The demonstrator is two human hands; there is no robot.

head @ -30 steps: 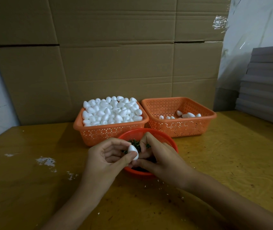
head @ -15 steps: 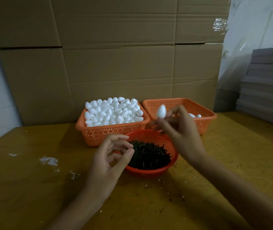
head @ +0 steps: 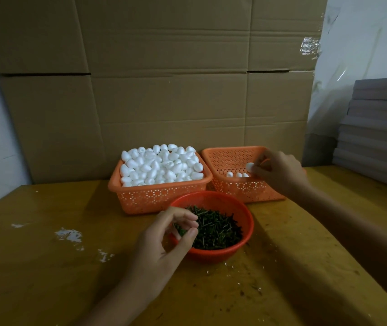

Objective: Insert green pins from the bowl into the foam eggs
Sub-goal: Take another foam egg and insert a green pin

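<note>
View: head camera, the only one; all places are given from the red bowl (head: 211, 254).
Bowl: set on the yellow table (head: 46, 267); green pins (head: 213, 228) are heaped inside it.
Left hand (head: 164, 241): hung over the bowl's left rim. The fingers are loosely curled, thumb and forefinger are apart, and no pin is seen between them.
Right hand (head: 279, 171): reached behind and to the right of the bowl, over the right basket (head: 241, 189). A foam egg (head: 249, 166) is pinched at the fingertips.
Held egg: kept just above the few finished eggs (head: 238, 174) lying in that basket. Whether a pin is seated in it cannot be told.
Full basket (head: 154, 196): set behind and to the left of the bowl, heaped above its rim with plain eggs (head: 161, 164).
Step judged: one egg is being dropped off; the next egg and pin are not yet taken.
Risk, drop-off: if the egg is let go high, it may bounce over the low basket wall.
Risk, heap: plain eggs may be knocked off by a careless reach, since they are piled above the rim.
Risk, bowl: it may be tipped by the left hand pressing on its rim, and pins would be scattered.
Risk, pin: a fingertip may be pricked, or the soft foam torn, by a skewed push.
</note>
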